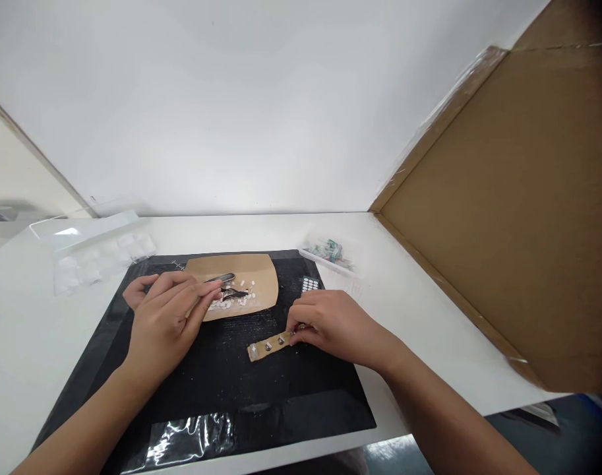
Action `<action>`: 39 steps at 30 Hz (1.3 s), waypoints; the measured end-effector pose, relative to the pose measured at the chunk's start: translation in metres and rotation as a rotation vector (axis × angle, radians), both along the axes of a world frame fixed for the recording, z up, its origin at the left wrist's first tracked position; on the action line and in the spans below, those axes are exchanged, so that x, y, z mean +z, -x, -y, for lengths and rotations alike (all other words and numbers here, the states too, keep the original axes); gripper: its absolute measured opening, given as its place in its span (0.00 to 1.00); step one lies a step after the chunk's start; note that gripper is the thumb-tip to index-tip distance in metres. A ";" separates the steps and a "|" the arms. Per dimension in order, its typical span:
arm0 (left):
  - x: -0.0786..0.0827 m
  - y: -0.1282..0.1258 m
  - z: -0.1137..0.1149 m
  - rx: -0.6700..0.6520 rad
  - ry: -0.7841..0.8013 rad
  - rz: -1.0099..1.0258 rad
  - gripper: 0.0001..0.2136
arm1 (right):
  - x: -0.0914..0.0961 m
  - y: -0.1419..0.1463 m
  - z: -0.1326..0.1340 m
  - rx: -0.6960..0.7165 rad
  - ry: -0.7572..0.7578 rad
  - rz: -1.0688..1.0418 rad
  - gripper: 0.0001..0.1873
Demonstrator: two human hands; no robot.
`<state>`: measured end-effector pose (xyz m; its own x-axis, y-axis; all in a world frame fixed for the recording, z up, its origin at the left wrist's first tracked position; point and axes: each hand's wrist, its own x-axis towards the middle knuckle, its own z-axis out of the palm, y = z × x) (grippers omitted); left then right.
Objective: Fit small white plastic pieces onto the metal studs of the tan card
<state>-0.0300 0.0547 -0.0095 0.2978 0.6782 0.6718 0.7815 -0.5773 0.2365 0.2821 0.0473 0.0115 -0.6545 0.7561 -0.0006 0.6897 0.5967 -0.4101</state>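
My left hand [166, 320] is over the left part of a tan card [258, 269], its thumb and index finger pinched together. What they pinch, if anything, is too small to make out. Just beyond the fingertips a slim shiny metal tool [225, 278] shows, partly hidden by the hand. Small white pieces [226, 304] are scattered on the card around a dark, thin object [237, 293]. With its fingers closed on the right end of a narrow brown cardboard strip [258, 351], my right hand [325, 320] holds it at the black mat. Small shiny pieces sit along the strip.
The black mat [206, 382] lies on a white table [404, 290]. A sheet of white oval stickers [309, 284] is behind my right hand. Farther back stands a clear tray [330, 258] with small packets; a clear compartment box [103, 257] is left. Cardboard [508, 218] rises at right.
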 end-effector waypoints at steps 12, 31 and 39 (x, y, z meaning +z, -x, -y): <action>-0.005 0.001 -0.004 -0.040 0.113 -0.042 0.06 | 0.000 -0.001 0.000 0.019 -0.010 0.006 0.06; -0.018 -0.039 0.037 -0.389 0.341 -0.219 0.31 | 0.004 -0.008 0.000 0.028 0.033 -0.034 0.07; -0.024 -0.042 0.037 -0.357 0.341 -0.201 0.19 | 0.008 -0.005 0.001 0.040 0.040 -0.015 0.07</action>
<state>0.0124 0.0173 -0.0338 0.6499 0.6812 0.3371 0.5996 -0.7321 0.3233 0.2876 0.0460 0.0190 -0.6842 0.7290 -0.0198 0.6592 0.6067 -0.4443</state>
